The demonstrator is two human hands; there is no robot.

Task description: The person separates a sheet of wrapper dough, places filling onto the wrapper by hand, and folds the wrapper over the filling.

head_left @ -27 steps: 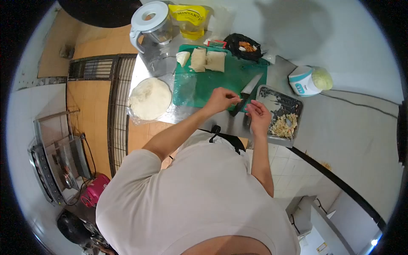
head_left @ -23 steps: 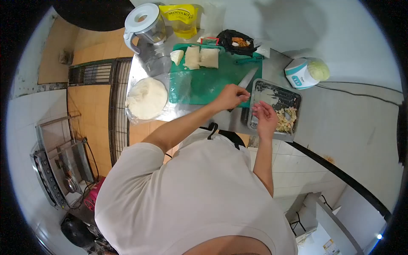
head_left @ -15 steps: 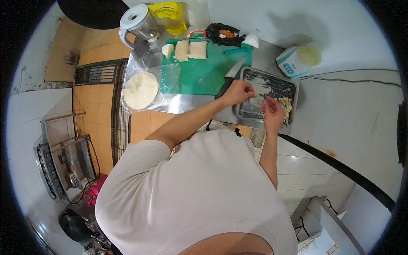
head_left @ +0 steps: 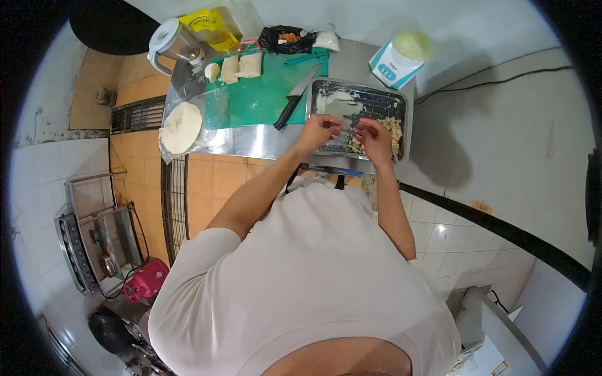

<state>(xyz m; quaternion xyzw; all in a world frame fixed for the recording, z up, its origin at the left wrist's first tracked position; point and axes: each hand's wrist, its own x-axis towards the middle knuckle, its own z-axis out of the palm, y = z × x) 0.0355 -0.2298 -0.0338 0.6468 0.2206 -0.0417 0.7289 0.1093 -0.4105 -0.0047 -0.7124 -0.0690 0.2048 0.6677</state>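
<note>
Left hand (head_left: 321, 131) and right hand (head_left: 375, 140) hide part of the tray (head_left: 373, 101) — anything pinched, too small to tell.

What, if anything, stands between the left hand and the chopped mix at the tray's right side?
The right hand does: in this view it is over the tray, between the left hand and that chopped mix. Nothing else visible stands in the way.

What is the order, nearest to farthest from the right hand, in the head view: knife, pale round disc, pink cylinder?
1. Knife: left of the right hand.
2. Pale round disc: farther left, on the table.
3. Pink cylinder: lower left, off the table.
</note>
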